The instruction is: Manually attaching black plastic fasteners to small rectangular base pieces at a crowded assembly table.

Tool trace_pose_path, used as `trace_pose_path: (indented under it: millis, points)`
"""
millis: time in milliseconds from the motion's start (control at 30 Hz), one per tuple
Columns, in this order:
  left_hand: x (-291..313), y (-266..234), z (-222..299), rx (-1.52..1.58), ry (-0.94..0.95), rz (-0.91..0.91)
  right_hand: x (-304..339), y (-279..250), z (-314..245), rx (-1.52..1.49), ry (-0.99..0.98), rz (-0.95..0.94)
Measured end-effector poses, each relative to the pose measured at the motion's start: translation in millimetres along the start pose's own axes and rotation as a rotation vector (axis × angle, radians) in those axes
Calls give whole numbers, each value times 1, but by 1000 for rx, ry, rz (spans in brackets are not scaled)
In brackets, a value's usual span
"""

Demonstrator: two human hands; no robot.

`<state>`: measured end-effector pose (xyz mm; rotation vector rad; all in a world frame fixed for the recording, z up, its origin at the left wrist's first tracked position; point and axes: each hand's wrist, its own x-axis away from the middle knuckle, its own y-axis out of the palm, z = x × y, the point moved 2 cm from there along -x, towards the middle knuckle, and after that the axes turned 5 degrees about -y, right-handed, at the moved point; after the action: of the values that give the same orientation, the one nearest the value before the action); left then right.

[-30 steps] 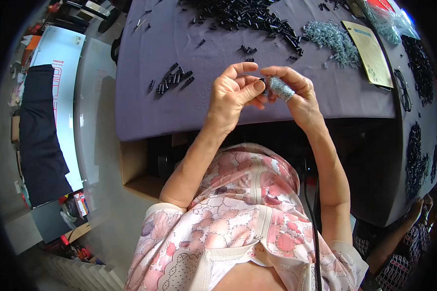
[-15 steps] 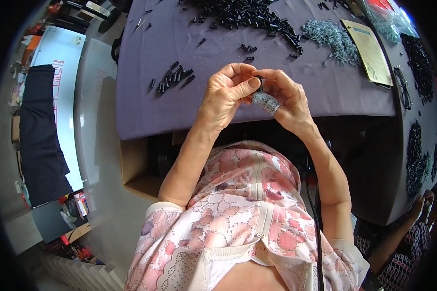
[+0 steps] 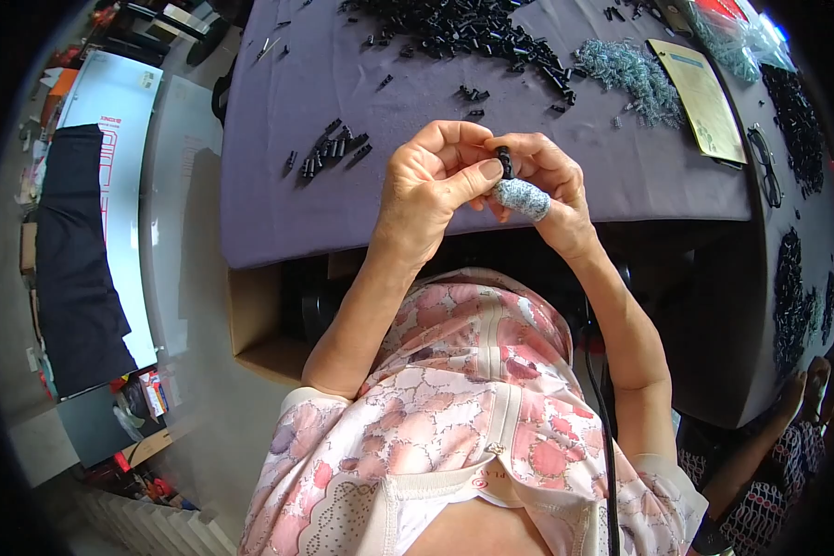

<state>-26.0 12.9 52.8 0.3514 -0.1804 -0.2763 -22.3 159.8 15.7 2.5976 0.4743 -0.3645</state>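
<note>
Above the near edge of the table, my two hands meet around a small black cylindrical part (image 3: 505, 161). My left hand (image 3: 422, 185) pinches it between thumb and fingers. From the other side my right hand (image 3: 565, 190) grips it too, its thumb wrapped in a grey speckled covering (image 3: 523, 198). Fingertips hide much of the part. To the left on the purple tablecloth (image 3: 278, 204) lies a loose group of small black cylinders (image 3: 332, 148). Farther back spreads a big heap of small black pieces (image 3: 454, 37), with a heap of clear greyish pieces (image 3: 630, 79) to its right.
A yellowish card (image 3: 700, 102) and eyeglasses (image 3: 765, 167) lie at the right. More black pieces (image 3: 790, 296) and a clear plastic bag (image 3: 737, 42) are on the adjoining table. Another person's hands (image 3: 806, 394) show at lower right. Black cloth (image 3: 74, 259) drapes a white box at left.
Both hands have shifted slightly to the right. The right hand's covered thumb has turned, and more of the black part shows between the fingers.
</note>
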Motion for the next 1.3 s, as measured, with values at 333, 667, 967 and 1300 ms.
trace_pose_path:
  millis: [333,667,967,1300]
  points:
    - [-1,7,9,-21,0,-10,1,3,-2,-175,-9,-7]
    - [0,5,6,-22,-13,2,-1,3,-2,-170,17,-15]
    - [1,3,1,-13,-13,42,0,0,4,-63,7,-19]
    - [-2,7,4,-30,3,34,-3,-1,2,-203,-11,-41]
